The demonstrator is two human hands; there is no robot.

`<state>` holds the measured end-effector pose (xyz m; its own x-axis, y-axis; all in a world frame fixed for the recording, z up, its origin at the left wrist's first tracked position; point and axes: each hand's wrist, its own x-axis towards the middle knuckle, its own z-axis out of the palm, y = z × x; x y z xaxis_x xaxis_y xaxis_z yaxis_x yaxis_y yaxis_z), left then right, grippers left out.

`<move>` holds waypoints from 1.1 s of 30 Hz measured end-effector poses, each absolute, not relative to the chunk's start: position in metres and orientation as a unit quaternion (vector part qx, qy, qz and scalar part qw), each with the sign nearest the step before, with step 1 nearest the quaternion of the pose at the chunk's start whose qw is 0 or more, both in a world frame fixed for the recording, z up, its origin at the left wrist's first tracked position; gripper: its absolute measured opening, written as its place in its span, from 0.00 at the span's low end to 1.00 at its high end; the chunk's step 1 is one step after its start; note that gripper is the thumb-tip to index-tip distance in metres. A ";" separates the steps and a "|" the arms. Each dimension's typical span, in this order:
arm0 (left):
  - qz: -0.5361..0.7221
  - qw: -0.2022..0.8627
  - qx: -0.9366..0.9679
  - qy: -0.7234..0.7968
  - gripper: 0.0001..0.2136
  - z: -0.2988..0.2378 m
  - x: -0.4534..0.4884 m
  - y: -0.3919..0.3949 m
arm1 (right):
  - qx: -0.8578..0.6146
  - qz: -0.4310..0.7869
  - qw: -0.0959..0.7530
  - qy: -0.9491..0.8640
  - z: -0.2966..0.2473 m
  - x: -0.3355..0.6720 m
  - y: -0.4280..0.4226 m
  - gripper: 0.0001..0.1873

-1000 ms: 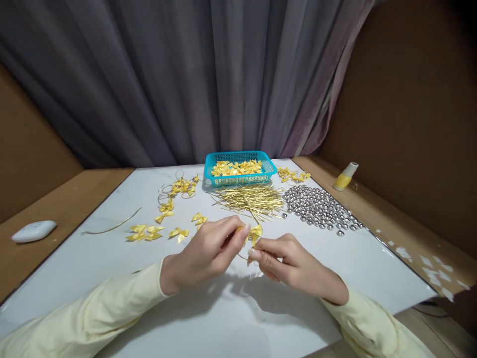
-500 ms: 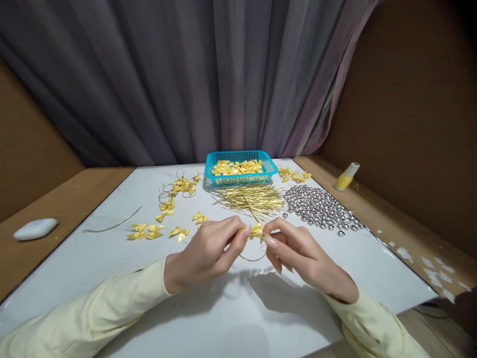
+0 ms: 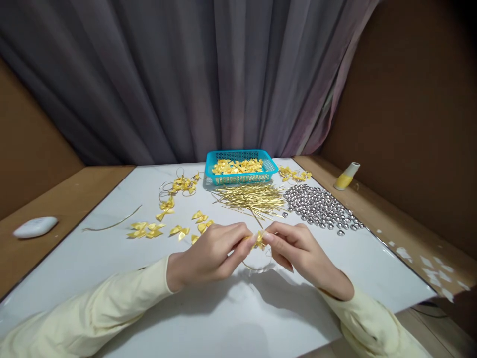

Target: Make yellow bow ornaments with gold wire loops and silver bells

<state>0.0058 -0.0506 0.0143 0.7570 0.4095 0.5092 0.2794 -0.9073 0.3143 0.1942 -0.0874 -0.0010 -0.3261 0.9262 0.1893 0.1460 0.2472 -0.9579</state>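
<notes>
A yellow bow [image 3: 260, 239] is held up in front of the blue basket [image 3: 238, 155], nearer the person than the basket is. The left hand [image 3: 219, 251] grips it from one side, thumb and forefinger closed together on its edge. The right hand [image 3: 300, 251] has the other side, thumb and forefinger pinched at the bow, the remaining fingers loosely curled. A thin wire loop [image 3: 256, 269] hangs below the bow, between the hands; where the wire joins the bow is hidden by the fingers.

The basket holds a pile of yellow bows. Just in front of it lies a heap of gold wires [image 3: 249, 199], and to the right of that, a spread of silver beads [image 3: 320, 206]. Bows with wire loops lie in one bunch [image 3: 184, 184] left of the basket and in another [image 3: 294, 174] just right of it. Loose bows [image 3: 180, 231] lie on the white tabletop [image 3: 223, 318] in front of the basket and to its left, with a single bent wire [image 3: 115, 223] farther left.

Well to the basket's left is a smooth white oval object [image 3: 36, 227]; well to its right stands a tilted cone with yellow thread [image 3: 346, 177]. Any lettering on these two is too small to read. Behind the basket hangs a grey curtain [image 3: 238, 74].
</notes>
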 end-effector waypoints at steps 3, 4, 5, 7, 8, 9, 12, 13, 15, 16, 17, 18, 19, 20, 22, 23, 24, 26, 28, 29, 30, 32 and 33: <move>0.293 0.128 0.930 0.181 0.09 0.016 0.006 -0.051 | -0.390 0.540 0.416 -0.619 0.000 0.195 -0.086 0.15; 0.293 0.136 0.929 0.182 0.10 0.017 0.006 -0.051 | -0.384 0.564 0.416 -0.602 0.000 0.197 -0.086 0.15; 0.293 0.143 0.927 0.184 0.10 0.017 0.006 -0.051 | -0.377 0.585 0.415 -0.586 0.000 0.198 -0.085 0.14; 0.294 0.155 0.925 0.187 0.10 0.018 0.006 -0.050 | -0.362 0.625 0.411 -0.557 -0.001 0.202 -0.084 0.14; 0.294 0.160 0.924 0.186 0.10 0.019 0.006 -0.050 | -0.353 0.647 0.405 -0.542 -0.001 0.204 -0.083 0.13; 0.293 0.166 0.923 0.184 0.10 0.019 0.006 -0.050 | -0.344 0.669 0.396 -0.526 -0.001 0.206 -0.082 0.13; 0.296 0.184 0.922 0.169 0.10 0.020 0.006 -0.050 | -0.316 0.731 0.368 -0.480 -0.003 0.208 -0.079 0.12; 0.299 0.186 0.922 0.163 0.10 0.020 0.007 -0.050 | -0.306 0.749 0.358 -0.467 -0.003 0.209 -0.077 0.12; 0.309 0.179 0.922 0.152 0.10 0.020 0.007 -0.050 | -0.289 0.776 0.338 -0.448 -0.005 0.209 -0.074 0.11; 0.312 0.170 0.923 0.150 0.10 0.021 0.007 -0.050 | -0.281 0.785 0.329 -0.442 -0.006 0.210 -0.072 0.11; 0.314 0.158 0.924 0.149 0.10 0.021 0.008 -0.050 | -0.273 0.793 0.323 -0.439 -0.008 0.210 -0.071 0.11; 0.316 0.144 0.926 0.150 0.09 0.021 0.008 -0.050 | -0.265 0.798 0.319 -0.437 -0.009 0.210 -0.069 0.11; 0.317 0.128 0.927 0.152 0.09 0.021 0.008 -0.050 | -0.257 0.803 0.315 -0.436 -0.010 0.211 -0.068 0.11; 0.318 0.114 0.929 0.153 0.09 0.021 0.008 -0.049 | -0.250 0.806 0.313 -0.435 -0.011 0.211 -0.067 0.11; 0.315 0.091 0.931 0.158 0.08 0.021 0.008 -0.049 | -0.245 0.811 0.310 -0.432 -0.012 0.211 -0.066 0.11; 0.312 0.085 0.932 0.162 0.08 0.021 0.008 -0.048 | -0.245 0.811 0.310 -0.432 -0.012 0.211 -0.066 0.11; 0.308 0.081 0.933 0.166 0.08 0.021 0.008 -0.048 | -0.246 0.810 0.311 -0.432 -0.012 0.211 -0.067 0.11; 0.302 0.079 0.934 0.173 0.08 0.020 0.008 -0.048 | -0.248 0.807 0.316 -0.432 -0.011 0.211 -0.067 0.12; 0.300 0.081 0.934 0.175 0.09 0.019 0.008 -0.047 | -0.249 0.806 0.319 -0.433 -0.010 0.209 -0.068 0.12; 0.302 0.082 0.934 0.175 0.09 0.019 0.008 -0.047 | -0.248 0.807 0.319 -0.431 -0.010 0.209 -0.067 0.12; 0.305 0.082 0.933 0.172 0.08 0.018 0.008 -0.047 | -0.246 0.810 0.318 -0.428 -0.011 0.208 -0.067 0.12; 0.320 0.080 0.929 0.166 0.08 0.017 0.008 -0.047 | -0.237 0.821 0.311 -0.416 -0.013 0.207 -0.066 0.11; 0.328 0.079 0.927 0.163 0.08 0.017 0.007 -0.047 | -0.233 0.827 0.307 -0.410 -0.014 0.206 -0.065 0.11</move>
<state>0.0075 -0.0470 0.0166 0.7325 0.3535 0.5818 0.2501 -0.9346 0.2530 0.2063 -0.0653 -0.0142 -0.7037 0.6979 -0.1330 -0.3165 -0.4755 -0.8208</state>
